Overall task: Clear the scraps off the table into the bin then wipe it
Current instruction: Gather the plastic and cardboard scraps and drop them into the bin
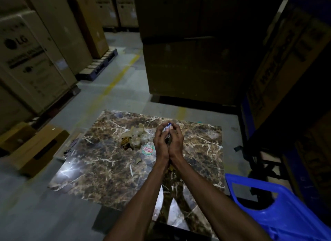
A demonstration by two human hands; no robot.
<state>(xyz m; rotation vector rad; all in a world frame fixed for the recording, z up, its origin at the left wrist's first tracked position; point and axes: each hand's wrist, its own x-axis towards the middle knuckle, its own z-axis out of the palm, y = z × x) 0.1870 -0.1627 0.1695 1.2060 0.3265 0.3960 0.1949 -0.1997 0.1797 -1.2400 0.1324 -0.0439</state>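
A low table [100, 170] with a glossy brown marble top fills the middle of the view. Above its far half my left hand [161, 142] and my right hand [176, 141] are cupped together, palms facing, fingers curled round a small white and blue scrap [168, 126] that peeks out at the fingertips. On the tabletop to the left of my hands lies a pile of scraps [133, 138]: cardboard bits, clear plastic and a gold wrapper. A round red and green wrapper [148, 149] lies near my left wrist. A cardboard bit [138, 161] and a thin white strip [131, 170] lie nearer me.
An open cardboard box [35, 149] stands on the floor left of the table. A blue plastic chair [268, 205] is at the lower right. Tall cardboard cartons on pallets line the left side [30, 61]. More cartons stand beyond the table [193, 70]. Grey concrete floor with a yellow line lies between.
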